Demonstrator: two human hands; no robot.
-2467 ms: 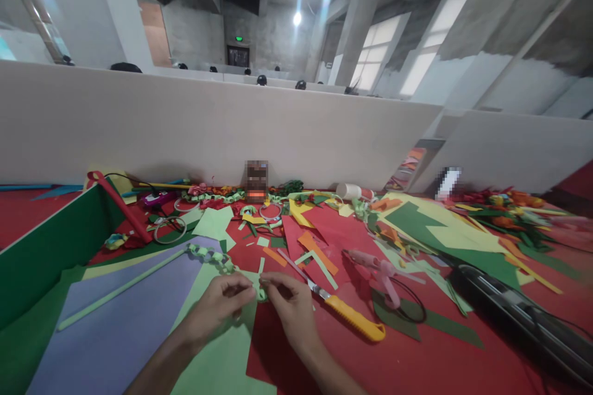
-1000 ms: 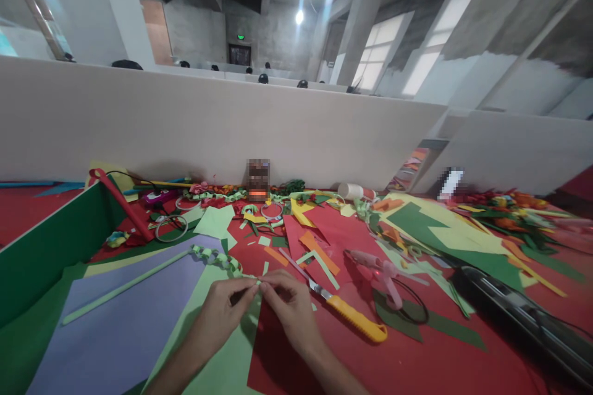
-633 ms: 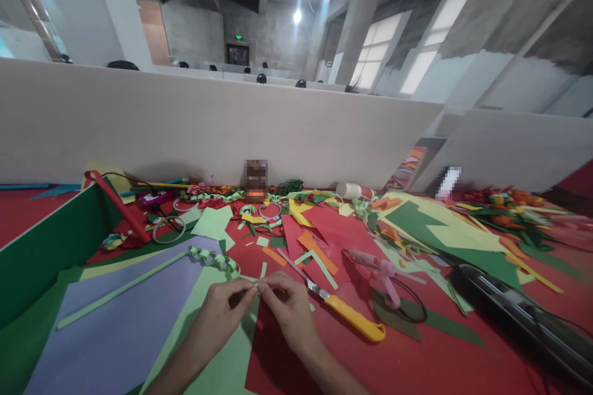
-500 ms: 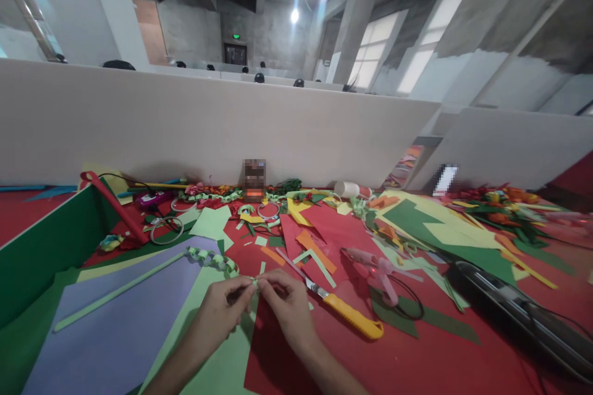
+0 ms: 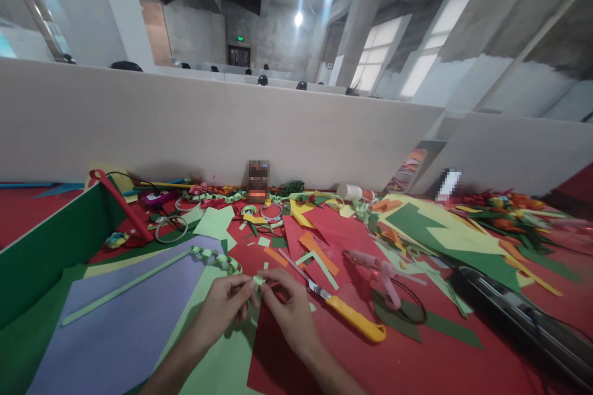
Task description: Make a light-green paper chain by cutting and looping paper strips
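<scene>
My left hand point(image 5: 222, 307) and my right hand point(image 5: 288, 305) meet low in the middle of the view, fingertips pinched together on the near end of a light green paper chain point(image 5: 217, 257). The chain curls away to the upper left over a lilac sheet point(image 5: 115, 321). Both hands hover over a light green sheet point(image 5: 222, 364) and a red sheet point(image 5: 393, 364). A yellow-handled utility knife point(image 5: 345, 313) lies just right of my right hand, blade pointing up-left.
A pink glue gun point(image 5: 380, 271) with a black cord lies to the right. A long black device point(image 5: 514, 315) sits at the far right. Paper scraps, wire rings point(image 5: 170, 229), a white cup point(image 5: 349, 191) and a green board point(image 5: 46, 247) crowd the table before a beige partition.
My fingertips have shifted slightly on the chain's end, the right fingers now curled over it. The hands stay in the same spot.
</scene>
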